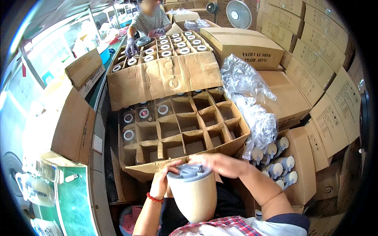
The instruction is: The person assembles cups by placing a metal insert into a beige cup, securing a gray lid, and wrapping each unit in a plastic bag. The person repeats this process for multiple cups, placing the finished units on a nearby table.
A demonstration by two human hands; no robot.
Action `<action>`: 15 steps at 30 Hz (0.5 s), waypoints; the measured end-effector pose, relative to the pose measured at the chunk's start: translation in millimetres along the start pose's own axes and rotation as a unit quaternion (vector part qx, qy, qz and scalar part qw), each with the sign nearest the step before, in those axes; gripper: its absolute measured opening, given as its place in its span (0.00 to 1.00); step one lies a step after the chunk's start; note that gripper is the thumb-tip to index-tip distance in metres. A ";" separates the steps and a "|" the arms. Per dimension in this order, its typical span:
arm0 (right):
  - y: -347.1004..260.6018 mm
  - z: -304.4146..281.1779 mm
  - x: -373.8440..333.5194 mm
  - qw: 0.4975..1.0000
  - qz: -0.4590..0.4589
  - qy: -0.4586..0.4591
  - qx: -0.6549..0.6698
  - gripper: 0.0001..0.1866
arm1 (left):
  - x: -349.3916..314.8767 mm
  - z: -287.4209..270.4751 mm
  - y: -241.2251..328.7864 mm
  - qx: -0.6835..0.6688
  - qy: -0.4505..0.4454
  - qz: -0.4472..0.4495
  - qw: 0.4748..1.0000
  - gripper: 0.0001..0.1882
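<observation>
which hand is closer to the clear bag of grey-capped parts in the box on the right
Right. The right hand rests on the grey lid of the beige container, on the side toward the bag of capped parts. The left hand grips the lid's far side, farther off.

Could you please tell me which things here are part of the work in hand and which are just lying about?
In hand: flask, its grey lid, left hand, right hand, divided carton, box of lids.

Lying about: fan, stacked cartons, plastic bag.
</observation>
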State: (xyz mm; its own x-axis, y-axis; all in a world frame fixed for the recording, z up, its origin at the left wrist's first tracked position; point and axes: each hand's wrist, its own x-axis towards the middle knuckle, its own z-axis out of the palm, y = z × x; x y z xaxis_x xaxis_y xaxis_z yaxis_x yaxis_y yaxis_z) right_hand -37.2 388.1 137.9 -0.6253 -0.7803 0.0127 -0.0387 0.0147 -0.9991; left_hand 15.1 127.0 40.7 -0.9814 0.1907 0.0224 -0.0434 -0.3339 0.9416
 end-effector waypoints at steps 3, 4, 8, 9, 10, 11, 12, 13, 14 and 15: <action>54.6 -34.6 37.7 0.985 0.080 0.058 0.141 0.32 | 1.9 56.4 63.0 0.179 0.041 0.121 0.975 0.24; 80.5 -38.0 54.5 0.952 0.045 -0.026 0.300 0.34 | 0.2 82.2 83.8 0.337 0.004 0.181 0.924 0.22; 136.4 7.4 107.9 0.902 0.014 -0.256 0.346 0.35 | 0.4 132.6 93.5 0.617 -0.062 0.200 0.759 0.14; 117.1 1.6 96.0 0.910 0.053 -0.245 0.329 0.34 | 1.3 126.9 88.6 0.582 -0.061 0.222 0.780 0.12; 128.1 -9.3 85.0 0.914 0.079 -0.219 0.333 0.33 | 1.5 118.0 85.1 0.545 -0.062 0.244 0.800 0.11; 139.3 -16.6 72.7 0.916 0.100 -0.192 0.337 0.33 | 1.4 105.8 83.9 0.509 -0.065 0.266 0.816 0.10; 144.2 -22.9 55.6 0.913 0.148 -0.140 0.353 0.34 | 7.0 87.5 76.5 0.417 -0.109 0.277 0.859 0.08; 52.1 -4.5 38.6 0.939 0.139 -0.135 0.284 0.32 | 3.5 52.7 64.3 0.321 -0.139 0.233 0.908 0.11; 46.5 -7.2 22.3 0.963 0.160 -0.099 0.194 0.31 | 2.7 25.6 38.3 0.185 -0.153 0.202 0.950 0.14; 44.8 -7.4 6.8 0.976 0.180 -0.062 0.102 0.31 | 0.9 2.2 10.4 0.045 -0.163 0.165 0.972 0.16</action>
State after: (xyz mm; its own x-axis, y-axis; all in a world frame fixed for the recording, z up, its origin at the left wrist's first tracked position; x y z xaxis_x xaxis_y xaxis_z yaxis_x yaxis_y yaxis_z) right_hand -49.0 388.1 93.5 -0.4699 -0.8178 -0.3322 0.3293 0.1867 -0.9256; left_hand 14.2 125.8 51.3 -0.8273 0.3742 0.4189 0.2944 -0.3463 0.8907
